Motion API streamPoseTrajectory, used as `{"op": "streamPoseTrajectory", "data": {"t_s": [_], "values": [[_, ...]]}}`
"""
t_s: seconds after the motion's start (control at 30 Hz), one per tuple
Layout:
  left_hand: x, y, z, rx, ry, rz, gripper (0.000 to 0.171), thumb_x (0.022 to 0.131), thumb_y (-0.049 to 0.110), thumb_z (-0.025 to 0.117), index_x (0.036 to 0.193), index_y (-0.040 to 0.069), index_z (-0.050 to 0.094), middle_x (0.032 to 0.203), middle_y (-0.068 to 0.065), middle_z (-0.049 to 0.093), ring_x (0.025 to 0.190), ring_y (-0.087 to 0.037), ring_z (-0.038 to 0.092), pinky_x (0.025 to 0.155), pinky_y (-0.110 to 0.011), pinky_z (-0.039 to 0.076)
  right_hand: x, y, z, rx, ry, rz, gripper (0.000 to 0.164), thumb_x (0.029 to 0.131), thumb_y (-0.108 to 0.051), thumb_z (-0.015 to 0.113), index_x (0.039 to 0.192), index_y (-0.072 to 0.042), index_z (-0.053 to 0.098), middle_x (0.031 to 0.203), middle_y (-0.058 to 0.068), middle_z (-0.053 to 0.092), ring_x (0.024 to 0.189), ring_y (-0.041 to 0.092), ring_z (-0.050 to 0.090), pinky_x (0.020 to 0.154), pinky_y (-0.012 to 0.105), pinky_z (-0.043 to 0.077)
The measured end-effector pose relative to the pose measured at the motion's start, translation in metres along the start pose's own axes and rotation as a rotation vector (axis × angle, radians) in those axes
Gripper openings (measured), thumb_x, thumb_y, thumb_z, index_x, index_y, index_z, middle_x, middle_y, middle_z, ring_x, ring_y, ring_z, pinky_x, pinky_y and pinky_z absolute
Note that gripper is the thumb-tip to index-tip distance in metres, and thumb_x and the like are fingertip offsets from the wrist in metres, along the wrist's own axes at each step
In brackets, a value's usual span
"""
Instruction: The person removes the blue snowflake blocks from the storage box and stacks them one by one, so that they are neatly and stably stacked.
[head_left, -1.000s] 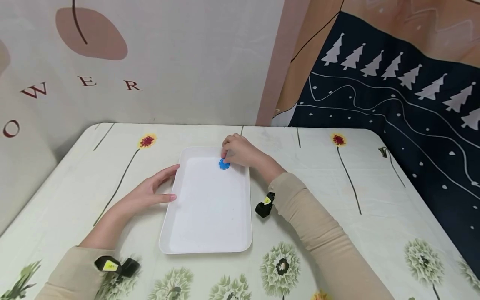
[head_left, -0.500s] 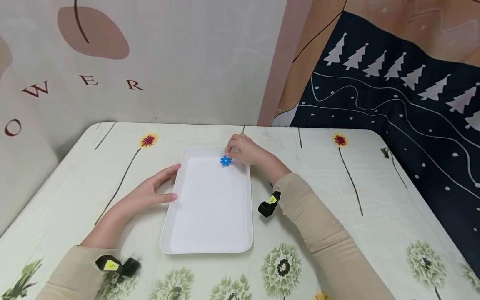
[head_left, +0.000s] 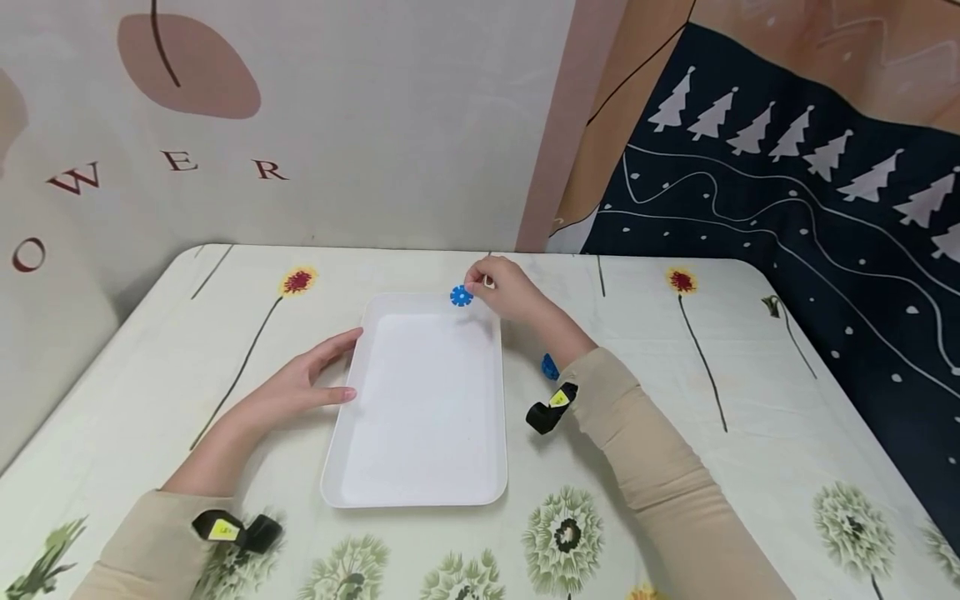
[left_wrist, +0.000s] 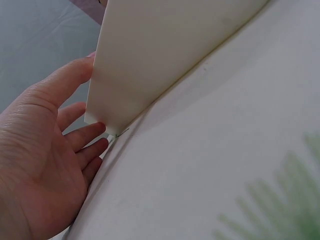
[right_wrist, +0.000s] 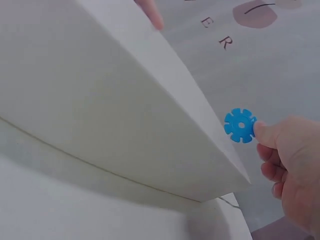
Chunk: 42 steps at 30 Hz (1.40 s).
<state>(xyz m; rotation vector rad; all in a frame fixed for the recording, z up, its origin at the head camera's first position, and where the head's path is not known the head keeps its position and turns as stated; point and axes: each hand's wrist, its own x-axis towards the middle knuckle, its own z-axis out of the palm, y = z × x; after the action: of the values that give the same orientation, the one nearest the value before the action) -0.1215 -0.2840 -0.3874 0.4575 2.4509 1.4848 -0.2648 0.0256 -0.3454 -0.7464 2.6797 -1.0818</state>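
Between thumb and fingers, my right hand (head_left: 504, 287) pinches a blue notched plastic disc (head_left: 461, 295), held up over the far right corner of a white rectangular tray (head_left: 420, 417). In the right wrist view the disc (right_wrist: 240, 125) shows its slots and a small centre hole, above the level of the tray's rim. My left hand (head_left: 311, 375) rests against the tray's left side, thumb and fingers spread. The left wrist view shows that hand (left_wrist: 55, 150) with its straight fingers at the tray's outer wall (left_wrist: 145, 55).
Another blue piece (head_left: 550, 367) lies on the table right of the tray, partly hidden by my right wrist. A flower-print cloth (head_left: 637, 400) covers the table. A printed hanging (head_left: 375, 125) stands behind its far edge.
My right hand has lifted the blue disc from the tray floor, up and to the right. The blue piece beside my wrist has come into view. My left hand stays put.
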Motion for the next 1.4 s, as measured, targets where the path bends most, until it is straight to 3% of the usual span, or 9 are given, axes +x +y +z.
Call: {"op": "streamPoseTrajectory", "data": {"t_s": [0.2,0.53,0.97,1.4], "values": [[0.0,0.0,0.0,-0.008,-0.002,0.005,0.083,0.084,0.013,0.075,0.151,0.006,0.026,0.154,-0.014,0.024,0.141,-0.036,0.018,0.098,-0.006,0.024,-0.009,-0.004,-0.01,0.095,0.057,0.071,0.012,0.097,-0.02,0.058,0.102,-0.01,0.062,0.093,0.006,0.056,0.087,0.02,0.048,0.067,0.027,0.044],[0.0,0.0,0.0,0.001,0.0,0.008,0.083,0.084,0.014,0.075,0.151,0.005,0.026,0.154,-0.015,0.025,0.14,-0.036,0.019,0.097,-0.006,0.024,-0.026,-0.008,-0.027,0.178,0.135,0.083,0.011,0.098,-0.018,0.057,0.098,-0.008,0.062,0.089,0.008,0.055,0.085,0.022,0.048,0.063,0.028,0.041],[0.0,0.0,0.0,-0.009,-0.001,0.005,0.083,0.084,0.014,0.075,0.151,0.006,0.027,0.154,-0.014,0.025,0.141,-0.036,0.019,0.097,-0.006,0.025,-0.059,-0.013,-0.049,0.216,0.19,0.102,0.012,0.098,-0.016,0.056,0.098,-0.006,0.062,0.091,0.008,0.059,0.085,0.024,0.048,0.069,0.032,0.04],[0.001,0.0,0.0,0.0,-0.001,0.006,0.083,0.084,0.013,0.075,0.151,0.006,0.026,0.154,-0.015,0.025,0.14,-0.037,0.019,0.097,-0.006,0.025,-0.095,0.001,-0.053,0.229,0.2,0.158,0.011,0.098,-0.012,0.057,0.097,-0.003,0.064,0.091,0.011,0.061,0.082,0.025,0.048,0.068,0.032,0.041]]}}
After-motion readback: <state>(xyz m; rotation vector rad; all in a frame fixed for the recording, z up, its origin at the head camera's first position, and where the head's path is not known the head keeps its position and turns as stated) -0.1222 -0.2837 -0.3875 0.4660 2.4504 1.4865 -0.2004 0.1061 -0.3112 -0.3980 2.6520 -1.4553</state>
